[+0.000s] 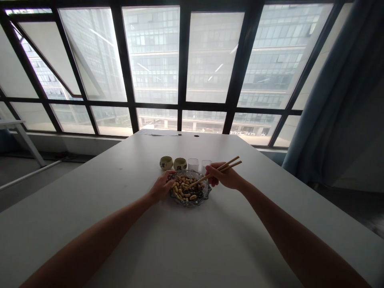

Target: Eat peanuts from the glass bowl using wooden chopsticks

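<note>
A clear glass bowl (189,203) with a wavy rim stands on the white table, holding peanuts in their shells (179,191) and a dark heap that looks like seeds (199,191). My left hand (162,186) grips the bowl's left rim, thumb and fingers at its edge. In my right hand (224,176) is a pair of wooden chopsticks (231,164), slanting down to the left. Their tips reach into the bowl among the peanuts and dark pieces; whether they pinch anything is too small to tell.
Behind the bowl stand two yellowish cups (166,163) with dark characters and two clear cups (193,164), one partly behind my right hand. Papers (159,132) lie at the table's (144,240) far end. Windows are beyond, and a blue curtain (324,104) hangs at right.
</note>
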A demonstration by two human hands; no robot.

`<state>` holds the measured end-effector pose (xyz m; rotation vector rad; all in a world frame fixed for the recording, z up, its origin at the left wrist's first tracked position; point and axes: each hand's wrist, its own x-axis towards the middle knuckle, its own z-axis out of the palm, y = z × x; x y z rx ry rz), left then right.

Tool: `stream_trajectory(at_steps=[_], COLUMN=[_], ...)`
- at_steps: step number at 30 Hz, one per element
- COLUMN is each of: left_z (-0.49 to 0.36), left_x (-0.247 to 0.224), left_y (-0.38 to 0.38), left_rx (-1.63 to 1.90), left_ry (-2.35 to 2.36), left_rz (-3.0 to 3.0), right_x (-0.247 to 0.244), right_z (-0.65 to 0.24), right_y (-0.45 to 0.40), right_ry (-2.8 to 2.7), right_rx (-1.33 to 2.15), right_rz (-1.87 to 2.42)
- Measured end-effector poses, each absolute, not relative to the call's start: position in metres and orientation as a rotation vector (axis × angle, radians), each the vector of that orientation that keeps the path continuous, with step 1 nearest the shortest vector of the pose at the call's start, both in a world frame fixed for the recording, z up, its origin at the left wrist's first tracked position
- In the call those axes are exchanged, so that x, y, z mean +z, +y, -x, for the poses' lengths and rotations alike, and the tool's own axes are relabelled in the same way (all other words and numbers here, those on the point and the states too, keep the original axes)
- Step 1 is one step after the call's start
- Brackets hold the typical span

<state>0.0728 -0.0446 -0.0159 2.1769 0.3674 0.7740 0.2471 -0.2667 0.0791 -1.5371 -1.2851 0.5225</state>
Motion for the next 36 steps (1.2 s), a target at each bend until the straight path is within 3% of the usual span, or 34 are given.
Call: stream_trajectory(at_steps=[11,24,36], left_z=[-0.073,-0.071,-0.081], left_x=[-0.017,-0.018,-0.025], left_y=[-0.043,-0.038,-0.031], left_rx=[0.679,0.511,0.620], left_ry=[0.373,0.177,0.339], left_rz=[-2.196,-2.071,-1.985], right_x=[0.074,0.048,0.057], right_z=[-0.255,-0.308,-0.287], right_y=[-0.265,-0.262,-0.260], right_ry=[-1.181,-0.544,-0.772], right_rx=[0.545,0.498,0.415], right_rz=[1.511,1.182,1.321])
